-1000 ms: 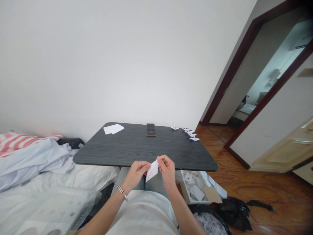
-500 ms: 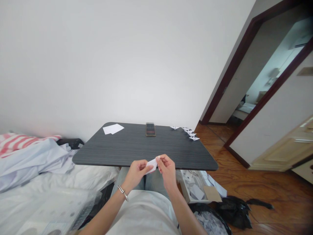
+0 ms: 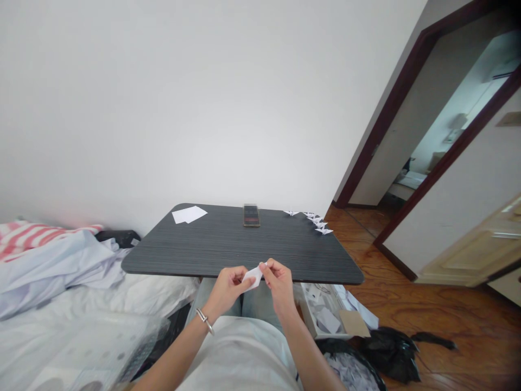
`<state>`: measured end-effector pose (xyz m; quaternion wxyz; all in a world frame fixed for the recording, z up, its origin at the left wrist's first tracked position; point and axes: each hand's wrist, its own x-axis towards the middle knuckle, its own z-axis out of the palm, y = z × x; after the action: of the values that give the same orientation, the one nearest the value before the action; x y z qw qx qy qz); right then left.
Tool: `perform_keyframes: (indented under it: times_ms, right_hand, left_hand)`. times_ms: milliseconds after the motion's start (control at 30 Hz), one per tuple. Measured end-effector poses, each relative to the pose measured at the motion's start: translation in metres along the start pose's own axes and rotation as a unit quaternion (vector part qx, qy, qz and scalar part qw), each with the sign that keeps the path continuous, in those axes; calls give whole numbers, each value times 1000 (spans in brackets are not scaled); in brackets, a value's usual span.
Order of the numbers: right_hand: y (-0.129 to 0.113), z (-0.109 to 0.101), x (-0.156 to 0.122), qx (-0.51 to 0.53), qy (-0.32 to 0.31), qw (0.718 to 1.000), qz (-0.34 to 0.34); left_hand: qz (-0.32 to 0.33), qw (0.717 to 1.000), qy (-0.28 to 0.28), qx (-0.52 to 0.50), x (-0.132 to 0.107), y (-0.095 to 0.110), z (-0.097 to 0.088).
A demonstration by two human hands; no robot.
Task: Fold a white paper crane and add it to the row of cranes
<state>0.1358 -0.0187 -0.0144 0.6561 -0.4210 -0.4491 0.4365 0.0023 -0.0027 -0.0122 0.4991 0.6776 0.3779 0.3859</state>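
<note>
A small folded piece of white paper is held up just over the near edge of the dark table. My left hand pinches its left side between thumb and fingers. At its upper right corner, my right hand grips it with thumb and forefinger. Several white folded paper cranes stand along the table's right end. Flat white paper sheets lie at the back left of the table.
A phone lies at the table's back middle, near the wall. Below to the right are a box with papers and a black bag full of paper scraps. A bed with clothes is on the left.
My right fingers have shifted very slightly at the paper's upper corner, and the paper's tilt differs a little. Both hands keep their hold.
</note>
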Motion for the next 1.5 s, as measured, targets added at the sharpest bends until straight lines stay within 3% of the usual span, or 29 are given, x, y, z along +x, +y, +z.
perform_keyframes:
  times_ms: [367, 600, 867, 1200, 1500]
  right_hand:
    - [9, -4, 3, 23, 20, 1000, 6]
    - [3, 0, 1, 9, -65, 997, 45]
    - [3, -3, 1, 9, -27, 1000, -5]
    - [5, -7, 6, 32, 13, 999, 16]
    - [5, -2, 3, 5, -35, 998, 52]
  left_hand:
    - [1, 1000, -4, -12, 0, -1, 0]
    - [-2, 999, 10, -33, 1, -3, 1]
    - [5, 1000, -9, 11, 0, 1, 2]
    - [-8, 999, -22, -40, 1, 5, 1]
    - [-3, 1000, 5, -27, 0, 3, -2]
